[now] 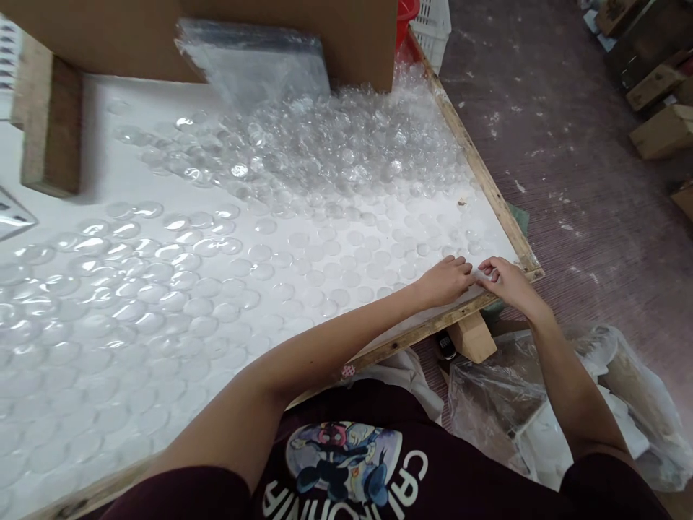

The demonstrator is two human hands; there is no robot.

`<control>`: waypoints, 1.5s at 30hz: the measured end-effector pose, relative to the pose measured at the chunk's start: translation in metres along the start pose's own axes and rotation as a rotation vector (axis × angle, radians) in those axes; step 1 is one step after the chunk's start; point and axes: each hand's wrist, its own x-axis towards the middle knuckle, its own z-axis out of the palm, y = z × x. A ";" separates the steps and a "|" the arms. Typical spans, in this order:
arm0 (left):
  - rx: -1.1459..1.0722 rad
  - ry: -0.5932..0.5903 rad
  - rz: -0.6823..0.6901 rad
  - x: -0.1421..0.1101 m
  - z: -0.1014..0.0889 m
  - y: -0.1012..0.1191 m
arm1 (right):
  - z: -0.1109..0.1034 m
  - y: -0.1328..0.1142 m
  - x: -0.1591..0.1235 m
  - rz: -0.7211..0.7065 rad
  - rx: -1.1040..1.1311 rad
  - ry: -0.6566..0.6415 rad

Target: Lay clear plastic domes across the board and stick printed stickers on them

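My left hand (447,279) and my right hand (504,282) meet near the front right corner of a white tabletop (135,180) with a wooden rim. Their fingers are curled and pressed together over small clear round domes (390,238) lying flat on the white surface. What the fingertips pinch is too small to name. Many more clear domes cover the table in loose rows, and a heap of them (336,137) is piled at the back.
A stack of clear plastic bags (254,61) leans against a cardboard wall (357,36) at the back. A wooden block (48,123) stands at the left. Plastic bags (541,404) lie on the floor beside my right arm. White crates (433,25) sit beyond the table.
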 end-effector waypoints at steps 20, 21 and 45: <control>0.050 -0.023 -0.008 0.007 -0.003 0.013 | 0.008 -0.006 0.007 -0.023 -0.214 0.116; 0.055 -0.026 -0.014 0.007 -0.003 0.013 | 0.008 -0.007 0.008 -0.024 -0.204 0.126; -0.220 -0.096 -0.300 0.018 -0.013 0.011 | 0.012 0.012 0.014 -0.088 0.050 0.282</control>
